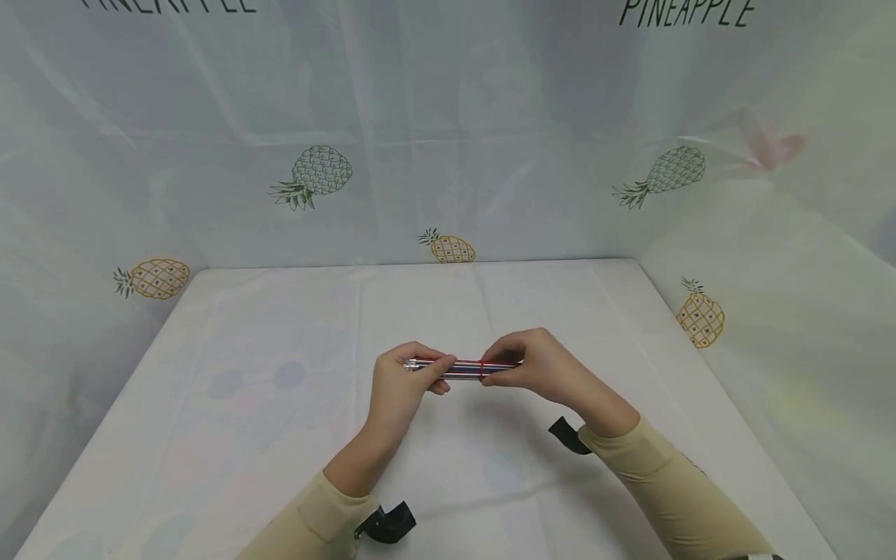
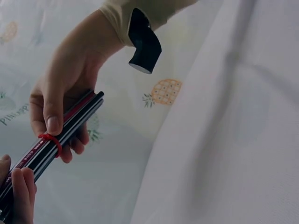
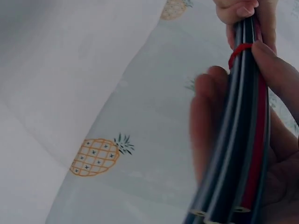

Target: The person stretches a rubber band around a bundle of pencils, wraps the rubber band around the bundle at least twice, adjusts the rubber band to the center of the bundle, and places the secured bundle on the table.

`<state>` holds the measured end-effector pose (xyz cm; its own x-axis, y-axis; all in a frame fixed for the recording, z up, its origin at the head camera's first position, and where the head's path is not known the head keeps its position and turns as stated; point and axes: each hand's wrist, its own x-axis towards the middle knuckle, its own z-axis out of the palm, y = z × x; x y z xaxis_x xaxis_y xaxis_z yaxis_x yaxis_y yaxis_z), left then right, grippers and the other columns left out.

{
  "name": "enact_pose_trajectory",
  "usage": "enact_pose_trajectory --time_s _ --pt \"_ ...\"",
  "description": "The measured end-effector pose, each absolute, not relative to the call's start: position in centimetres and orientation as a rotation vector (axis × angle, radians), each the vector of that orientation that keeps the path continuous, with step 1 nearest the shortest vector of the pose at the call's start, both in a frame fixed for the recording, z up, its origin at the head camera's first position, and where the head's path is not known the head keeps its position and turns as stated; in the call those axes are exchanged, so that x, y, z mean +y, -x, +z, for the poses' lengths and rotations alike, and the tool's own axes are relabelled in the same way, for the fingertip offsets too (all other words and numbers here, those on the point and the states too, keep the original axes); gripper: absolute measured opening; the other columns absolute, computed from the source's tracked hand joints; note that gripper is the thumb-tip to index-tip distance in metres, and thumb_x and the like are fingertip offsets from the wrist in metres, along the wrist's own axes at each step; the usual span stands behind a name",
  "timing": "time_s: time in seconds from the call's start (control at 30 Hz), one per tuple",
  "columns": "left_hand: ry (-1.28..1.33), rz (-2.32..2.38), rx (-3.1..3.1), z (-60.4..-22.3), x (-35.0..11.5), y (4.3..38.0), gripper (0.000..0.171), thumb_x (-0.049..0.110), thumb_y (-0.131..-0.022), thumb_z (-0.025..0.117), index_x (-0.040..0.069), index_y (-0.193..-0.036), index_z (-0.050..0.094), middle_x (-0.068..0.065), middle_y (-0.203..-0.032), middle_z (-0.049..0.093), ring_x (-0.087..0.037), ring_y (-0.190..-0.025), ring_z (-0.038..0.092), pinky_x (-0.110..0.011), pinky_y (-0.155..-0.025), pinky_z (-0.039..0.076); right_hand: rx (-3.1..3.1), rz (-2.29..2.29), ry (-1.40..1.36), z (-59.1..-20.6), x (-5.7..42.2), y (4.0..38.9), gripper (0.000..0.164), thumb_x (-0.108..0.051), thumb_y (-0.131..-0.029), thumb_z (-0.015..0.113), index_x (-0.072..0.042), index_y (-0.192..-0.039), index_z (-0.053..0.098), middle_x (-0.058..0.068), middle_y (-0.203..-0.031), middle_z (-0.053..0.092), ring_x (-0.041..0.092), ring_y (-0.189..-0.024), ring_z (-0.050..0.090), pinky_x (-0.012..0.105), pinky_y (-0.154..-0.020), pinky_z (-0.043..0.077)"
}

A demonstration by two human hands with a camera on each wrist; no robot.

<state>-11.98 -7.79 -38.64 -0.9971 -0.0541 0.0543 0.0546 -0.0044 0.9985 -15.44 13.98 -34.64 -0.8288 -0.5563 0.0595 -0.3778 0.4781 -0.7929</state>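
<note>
A bundle of striped pencils [image 1: 463, 370] in dark and red colours is held level above the table. My left hand [image 1: 399, 389] grips its left end between thumb and fingers. My right hand [image 1: 544, 372] pinches the other end, close to a thin red band [image 1: 481, 371] looped round the bundle. In the left wrist view the right thumb lies by the band [image 2: 57, 145], and flat pencil ends poke out past that hand. The right wrist view shows the pencils [image 3: 245, 126] up close, the right thumb touching the band [image 3: 239, 49].
A white cloth covers the table [image 1: 280, 451], its far edge meeting a hanging sheet [image 1: 490, 155] printed with pineapples. Sheets also hang at both sides. A black strap piece [image 1: 392, 524] sticks out from the left sleeve, another black piece [image 1: 568, 436] from the right.
</note>
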Motion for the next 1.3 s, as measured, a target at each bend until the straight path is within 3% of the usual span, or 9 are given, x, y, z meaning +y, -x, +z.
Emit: enact_pose_trajectory --time_s 0.27,0.73,1.07,1.3 --pt "0.019 -2.199 -2.083 -38.7 -7.4 11.8 0.018 0.015 -0.08 0.082 0.0 -0.088 0.074 -0.013 -0.08 0.07 -0.022 -0.055 0.067 -0.032 -0.061 0.059 2.532 -1.225 0.832 -34.4 13.7 15.3 0.018 -0.015 -0.078 0.083 -0.013 -0.095 0.079 -0.009 -0.086 0.071 0.011 -0.072 0.063 0.027 -0.063 0.055" --pt "0.003 -2.179 -2.124 -38.6 -7.3 11.8 0.018 0.016 -0.08 0.082 0.002 -0.088 0.074 -0.011 -0.079 0.07 -0.023 -0.056 0.067 -0.03 -0.062 0.059 2.522 -1.279 0.931 -35.0 13.6 15.6 0.019 -0.019 -0.078 0.084 -0.016 -0.096 0.079 -0.011 -0.085 0.07 0.012 -0.07 0.059 0.025 -0.06 0.052" --pt "0.019 -2.164 -2.181 -38.7 -6.8 11.6 0.017 0.018 -0.082 0.08 0.004 -0.09 0.075 -0.009 -0.079 0.07 -0.023 -0.058 0.068 -0.029 -0.067 0.058 2.558 -1.181 0.891 -35.6 13.5 15.6 0.03 -0.032 -0.077 0.083 -0.021 -0.104 0.078 -0.015 -0.084 0.068 0.011 -0.068 0.056 0.025 -0.058 0.05" --pt "0.095 -2.142 -2.204 -38.8 -6.8 11.7 0.016 0.02 -0.083 0.08 0.006 -0.089 0.075 -0.008 -0.081 0.07 -0.024 -0.061 0.069 -0.031 -0.068 0.058 2.558 -1.107 0.839 -35.5 13.5 15.5 0.037 -0.038 -0.079 0.081 -0.022 -0.112 0.075 -0.014 -0.094 0.07 0.009 -0.071 0.059 0.027 -0.062 0.053"
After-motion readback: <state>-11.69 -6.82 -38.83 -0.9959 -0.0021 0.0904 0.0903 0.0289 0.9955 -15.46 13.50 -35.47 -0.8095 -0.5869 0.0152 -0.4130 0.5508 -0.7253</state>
